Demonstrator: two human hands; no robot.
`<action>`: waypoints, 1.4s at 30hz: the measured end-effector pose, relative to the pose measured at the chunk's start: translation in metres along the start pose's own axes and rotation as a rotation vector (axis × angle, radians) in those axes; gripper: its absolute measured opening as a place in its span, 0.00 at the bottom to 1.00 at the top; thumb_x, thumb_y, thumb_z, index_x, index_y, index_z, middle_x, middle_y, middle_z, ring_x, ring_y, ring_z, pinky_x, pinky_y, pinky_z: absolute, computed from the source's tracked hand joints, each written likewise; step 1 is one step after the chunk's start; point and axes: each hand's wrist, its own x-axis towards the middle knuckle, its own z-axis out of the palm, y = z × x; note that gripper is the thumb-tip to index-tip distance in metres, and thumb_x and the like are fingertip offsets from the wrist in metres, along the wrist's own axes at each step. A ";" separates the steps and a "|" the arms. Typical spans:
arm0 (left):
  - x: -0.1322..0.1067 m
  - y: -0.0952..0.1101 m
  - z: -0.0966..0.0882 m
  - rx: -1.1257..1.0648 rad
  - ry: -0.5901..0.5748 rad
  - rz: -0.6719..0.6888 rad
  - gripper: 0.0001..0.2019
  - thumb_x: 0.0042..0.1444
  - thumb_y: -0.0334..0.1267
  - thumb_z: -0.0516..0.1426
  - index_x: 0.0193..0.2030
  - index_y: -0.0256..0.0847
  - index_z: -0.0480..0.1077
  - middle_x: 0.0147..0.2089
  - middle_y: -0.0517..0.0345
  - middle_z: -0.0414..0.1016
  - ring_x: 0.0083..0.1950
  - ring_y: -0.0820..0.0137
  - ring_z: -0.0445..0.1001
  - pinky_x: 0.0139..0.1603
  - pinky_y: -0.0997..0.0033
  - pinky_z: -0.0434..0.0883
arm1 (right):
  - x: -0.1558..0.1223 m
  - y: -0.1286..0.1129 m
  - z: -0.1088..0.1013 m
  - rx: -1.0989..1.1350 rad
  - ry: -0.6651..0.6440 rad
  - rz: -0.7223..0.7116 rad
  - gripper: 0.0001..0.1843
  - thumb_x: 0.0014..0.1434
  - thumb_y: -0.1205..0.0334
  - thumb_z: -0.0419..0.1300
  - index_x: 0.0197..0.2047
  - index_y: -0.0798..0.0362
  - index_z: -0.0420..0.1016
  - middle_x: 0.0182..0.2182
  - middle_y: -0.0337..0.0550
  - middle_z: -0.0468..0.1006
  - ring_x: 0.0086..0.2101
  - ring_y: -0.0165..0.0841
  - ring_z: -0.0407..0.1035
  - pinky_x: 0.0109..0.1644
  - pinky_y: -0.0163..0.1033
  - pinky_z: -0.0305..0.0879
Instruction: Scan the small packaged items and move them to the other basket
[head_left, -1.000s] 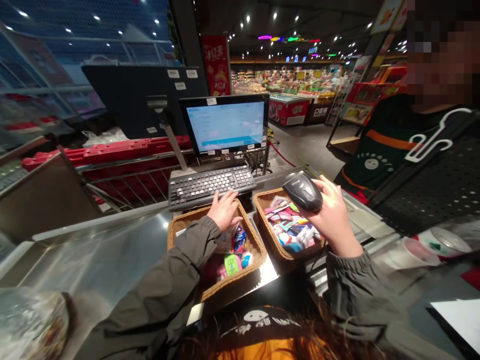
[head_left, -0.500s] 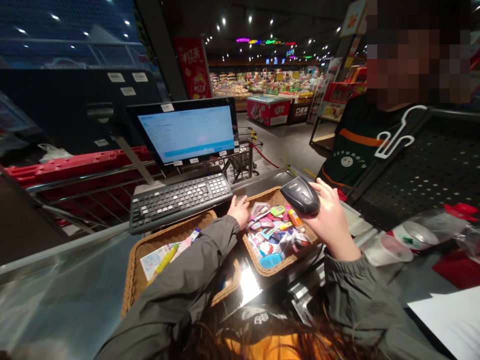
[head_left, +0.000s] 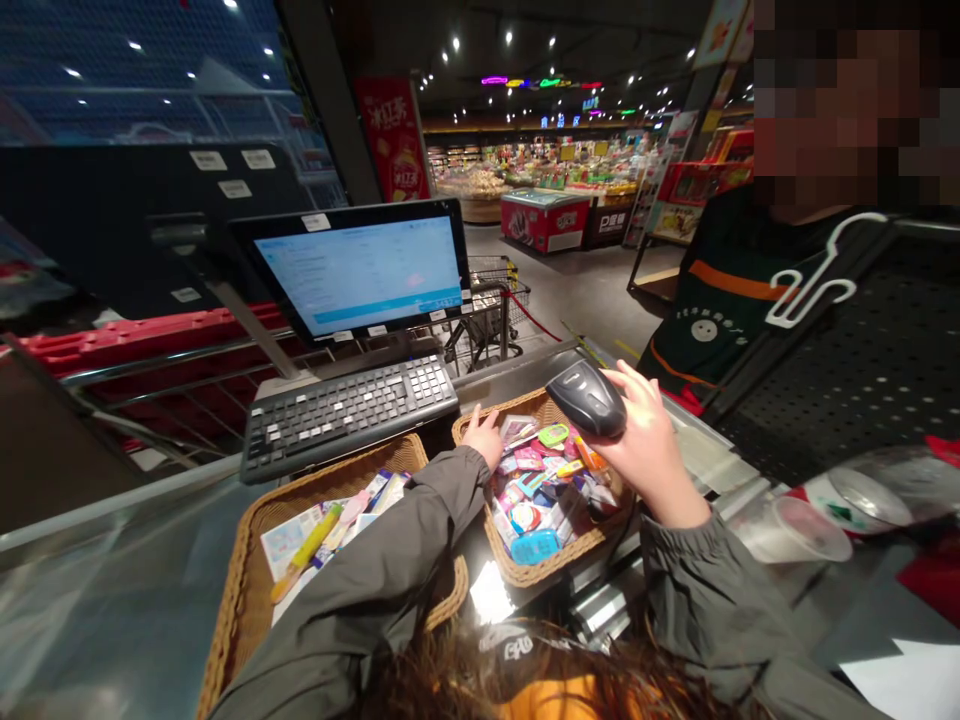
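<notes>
A black handheld barcode scanner (head_left: 587, 398) is gripped in my right hand (head_left: 651, 440), held above the far right part of a wicker basket (head_left: 517, 570). That basket is full of small colourful packaged items (head_left: 551, 470). My left hand (head_left: 484, 438) is at the basket's far left rim, its fingers apart and nothing visible in them. My left sleeve crosses over a second wicker basket (head_left: 232, 560) on the left. Inside it lie a yellow stick-shaped item (head_left: 307, 552) and several flat cards or packets (head_left: 289, 540), partly hidden by the sleeve.
Behind the left basket sit a black keyboard (head_left: 352, 410) and a lit monitor (head_left: 360, 270). On the right are a clear plastic cup (head_left: 806, 530), white papers (head_left: 904, 680) and a white hanger (head_left: 821, 285). A person in a dark top (head_left: 712, 290) stands across the counter.
My left hand has shifted right, away from the keyboard, onto the basket's far left rim. My right hand and the scanner have moved slightly left. The camera view has shifted a little.
</notes>
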 end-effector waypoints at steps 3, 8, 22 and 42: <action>-0.012 -0.013 -0.023 -0.013 0.114 0.014 0.15 0.63 0.31 0.50 0.38 0.42 0.79 0.63 0.48 0.71 0.75 0.55 0.48 0.72 0.35 0.30 | 0.001 0.002 0.000 0.009 0.011 -0.001 0.19 0.51 0.52 0.65 0.45 0.51 0.74 0.54 0.56 0.74 0.63 0.57 0.59 0.65 0.73 0.46; -0.051 -0.047 -0.052 -0.065 0.389 0.060 0.09 0.58 0.34 0.57 0.30 0.46 0.78 0.66 0.57 0.68 0.74 0.54 0.51 0.71 0.34 0.33 | 0.002 -0.005 0.003 0.031 -0.002 -0.012 0.18 0.52 0.53 0.64 0.45 0.51 0.74 0.54 0.56 0.74 0.63 0.56 0.59 0.65 0.72 0.47; -0.141 -0.072 -0.005 -0.189 0.338 0.021 0.06 0.53 0.31 0.58 0.30 0.46 0.75 0.58 0.58 0.74 0.70 0.61 0.59 0.72 0.41 0.38 | -0.003 -0.045 0.009 0.053 -0.051 -0.050 0.18 0.54 0.53 0.62 0.46 0.51 0.74 0.54 0.55 0.74 0.63 0.55 0.58 0.66 0.70 0.46; -0.123 -0.050 -0.006 -0.239 0.285 -0.063 0.11 0.51 0.47 0.65 0.30 0.41 0.75 0.58 0.50 0.73 0.69 0.51 0.59 0.69 0.30 0.38 | -0.016 -0.073 -0.001 0.041 -0.052 -0.073 0.19 0.53 0.52 0.63 0.47 0.51 0.74 0.54 0.55 0.74 0.63 0.57 0.58 0.66 0.71 0.46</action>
